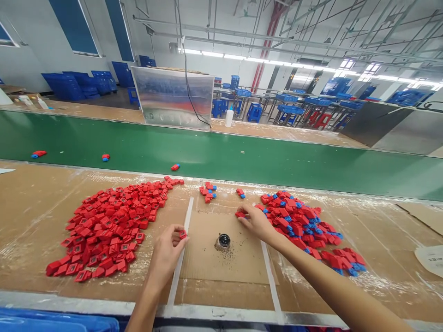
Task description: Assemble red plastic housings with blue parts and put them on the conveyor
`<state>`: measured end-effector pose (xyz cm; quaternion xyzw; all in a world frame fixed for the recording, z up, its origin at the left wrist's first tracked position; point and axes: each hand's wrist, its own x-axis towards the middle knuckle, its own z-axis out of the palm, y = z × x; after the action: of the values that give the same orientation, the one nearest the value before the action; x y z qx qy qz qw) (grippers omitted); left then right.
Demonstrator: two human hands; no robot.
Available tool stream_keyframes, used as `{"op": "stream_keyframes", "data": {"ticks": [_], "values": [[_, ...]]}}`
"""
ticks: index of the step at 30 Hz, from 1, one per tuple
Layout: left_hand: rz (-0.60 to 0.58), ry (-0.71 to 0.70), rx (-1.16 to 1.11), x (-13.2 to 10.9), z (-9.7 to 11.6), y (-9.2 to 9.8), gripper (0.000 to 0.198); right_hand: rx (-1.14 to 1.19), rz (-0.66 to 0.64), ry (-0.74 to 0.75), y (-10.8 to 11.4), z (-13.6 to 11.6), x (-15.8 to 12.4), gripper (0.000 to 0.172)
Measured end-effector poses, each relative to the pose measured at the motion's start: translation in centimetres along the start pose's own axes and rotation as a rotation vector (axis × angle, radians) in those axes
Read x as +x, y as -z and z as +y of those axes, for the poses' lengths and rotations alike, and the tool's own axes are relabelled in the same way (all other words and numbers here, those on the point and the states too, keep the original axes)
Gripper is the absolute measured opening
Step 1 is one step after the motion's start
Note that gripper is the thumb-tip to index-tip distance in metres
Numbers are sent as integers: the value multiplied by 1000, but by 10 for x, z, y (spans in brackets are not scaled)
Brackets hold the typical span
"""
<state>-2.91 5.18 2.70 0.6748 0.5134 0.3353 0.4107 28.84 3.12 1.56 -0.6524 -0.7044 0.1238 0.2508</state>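
Observation:
My left hand (pixel 169 251) is closed in a pinch on a small red plastic block (pixel 182 234), just left of the cardboard mat. To its left spreads a large heap of similar red blocks (pixel 110 226). My right hand (pixel 255 221) pinches a red plastic piece (pixel 240 214) at the left edge of a pile of red-and-blue pieces (pixel 301 221). Between both hands, a small round black-topped metal fixture (pixel 223 241) rises from the cardboard mat (pixel 235 272), with dark specks scattered around it. The far end of the piece in my right hand is partly hidden by the fingers.
Beyond the work surface runs a green conveyor belt (pixel 277 161) carrying a few red-and-blue pieces (pixel 175 167). Several more pieces (pixel 208 191) lie near its edge. A white bottle (pixel 229 116) and a metal panel (pixel 176 99) stand behind it. Blue plastic (pixel 51 320) shows at lower left.

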Motion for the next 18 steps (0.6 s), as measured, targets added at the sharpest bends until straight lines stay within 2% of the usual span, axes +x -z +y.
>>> {"op": "stream_keyframes", "data": {"ticks": [5,8,14,18], "values": [[-142,145,-372,-30,2,-26,35,40,-2,-82,9,3,-3,16],[-159,179,-500,-39,4,-42,45,102,-19,-72,17,-9,-12,20],[-155,140,-555,-52,5,-59,31,159,-68,146,34,-56,-46,22],[-206,127,-560,-56,4,-61,34,92,-104,212,35,-70,-53,20]]}}
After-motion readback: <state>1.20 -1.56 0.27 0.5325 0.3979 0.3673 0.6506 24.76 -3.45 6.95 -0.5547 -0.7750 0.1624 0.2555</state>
